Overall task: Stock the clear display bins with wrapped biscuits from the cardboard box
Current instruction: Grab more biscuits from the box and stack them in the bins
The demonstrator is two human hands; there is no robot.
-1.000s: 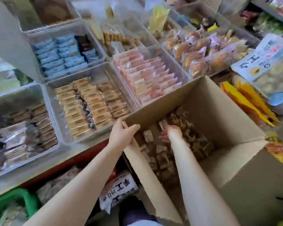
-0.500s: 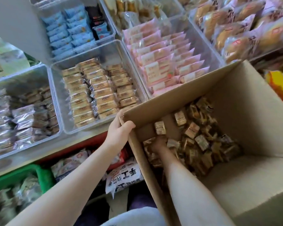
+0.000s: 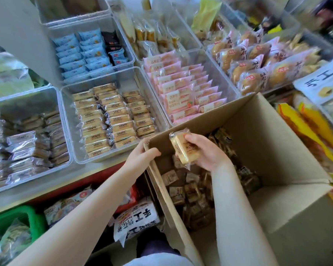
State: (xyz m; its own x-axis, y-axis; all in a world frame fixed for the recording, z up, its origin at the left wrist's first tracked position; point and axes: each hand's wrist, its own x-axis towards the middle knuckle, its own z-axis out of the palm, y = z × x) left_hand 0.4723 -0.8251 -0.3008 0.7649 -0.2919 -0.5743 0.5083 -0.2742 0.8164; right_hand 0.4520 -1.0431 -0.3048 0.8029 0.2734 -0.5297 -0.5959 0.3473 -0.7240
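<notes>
An open cardboard box (image 3: pixel 261 131) fills the lower right, with several small wrapped biscuits (image 3: pixel 192 191) loose on its bottom. My left hand (image 3: pixel 140 158) grips the box's near-left corner edge. Above the box opening, my right hand (image 3: pixel 206 152) holds a small stack of tan wrapped biscuits (image 3: pixel 182 146). Just left of the box stands a clear bin (image 3: pixel 71 93) holding rows of the same tan biscuits (image 3: pixel 112 118), with bare floor at its far end.
More clear bins surround it: silver packs (image 3: pixel 23 146) at left, blue packs (image 3: pixel 83 52) behind, pink packs (image 3: pixel 183 93) and round cakes (image 3: pixel 256 62) to the right. Under the shelf edge lie bagged snacks (image 3: pixel 136 219) and a green crate (image 3: pixel 30 217). Yellow bags (image 3: pixel 311 127) lie right of the box.
My right hand has come up out of the box bottom holding a stack of wrapped biscuits. My left hand has kept its grip on the box corner.
</notes>
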